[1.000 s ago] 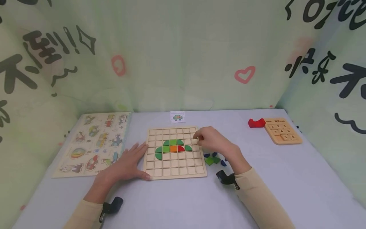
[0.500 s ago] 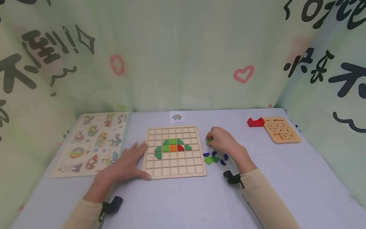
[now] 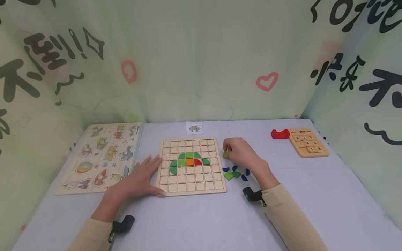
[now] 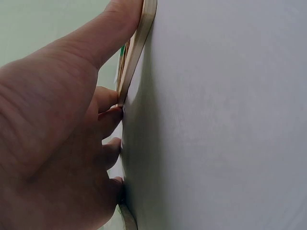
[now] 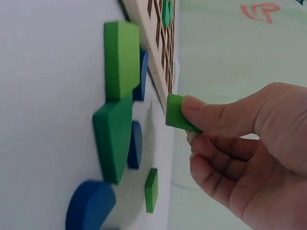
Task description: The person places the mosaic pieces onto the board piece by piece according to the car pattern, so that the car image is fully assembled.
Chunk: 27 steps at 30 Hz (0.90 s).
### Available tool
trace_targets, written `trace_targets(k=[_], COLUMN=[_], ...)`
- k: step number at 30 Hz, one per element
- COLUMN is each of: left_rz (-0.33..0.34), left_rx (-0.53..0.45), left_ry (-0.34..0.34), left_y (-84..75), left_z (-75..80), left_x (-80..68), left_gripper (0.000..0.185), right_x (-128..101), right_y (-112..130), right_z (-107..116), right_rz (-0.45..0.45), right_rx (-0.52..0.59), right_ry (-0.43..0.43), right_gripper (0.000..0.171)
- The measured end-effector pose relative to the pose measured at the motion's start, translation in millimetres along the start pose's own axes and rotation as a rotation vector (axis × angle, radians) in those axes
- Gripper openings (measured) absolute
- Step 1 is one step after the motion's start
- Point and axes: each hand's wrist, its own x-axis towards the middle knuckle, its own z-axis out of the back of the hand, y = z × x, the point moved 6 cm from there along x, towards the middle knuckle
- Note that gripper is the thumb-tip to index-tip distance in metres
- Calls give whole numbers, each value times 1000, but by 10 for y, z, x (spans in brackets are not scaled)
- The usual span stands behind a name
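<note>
A wooden grid board (image 3: 191, 188) lies on the table with green, orange and red pieces (image 3: 189, 161) set in its middle rows. My left hand (image 3: 141, 179) rests flat on the table with its fingers against the board's left edge (image 4: 136, 48). My right hand (image 3: 237, 152) is just right of the board and pinches a small green piece (image 3: 225, 153) (image 5: 178, 114) between thumb and fingers, a little above the table. Loose green and blue pieces (image 3: 235, 173) (image 5: 115, 124) lie on the table beneath that wrist.
A picture puzzle board (image 3: 103, 157) lies at the left. A small pattern card (image 3: 194, 128) sits behind the grid board. At the far right are a red block (image 3: 280, 134) and a wooden number board (image 3: 309, 143). Printed cloth walls enclose the table.
My right hand left the board's right edge, went to the loose pieces, and now holds a small green piece, drawn slightly back toward the board. The left hand has not moved.
</note>
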Motion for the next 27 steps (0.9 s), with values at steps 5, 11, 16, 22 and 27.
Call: trace_targets(k=[5, 11, 16, 22, 27], left_rz=[-3, -4, -3, 4, 5], left_rx=[-4, -2, -1, 3, -2], left_ry=[0, 2, 4, 5, 9], left_y=[6, 16, 26, 38, 30], left_z=[-12, -23, -30, -29, -15], left_x=[-1, 1, 1, 7, 6], left_gripper=[128, 129, 130, 130, 129], right_x=[9, 14, 40, 81, 102], right_y=[179, 416, 576, 824, 995], right_z=[-45, -138, -253, -407, -529], right_rz=[63, 159, 174, 210, 251], right_rx=[62, 150, 212, 228, 217], right_ry=[2, 21, 69, 95, 95], right_gripper=[15, 22, 14, 13, 15])
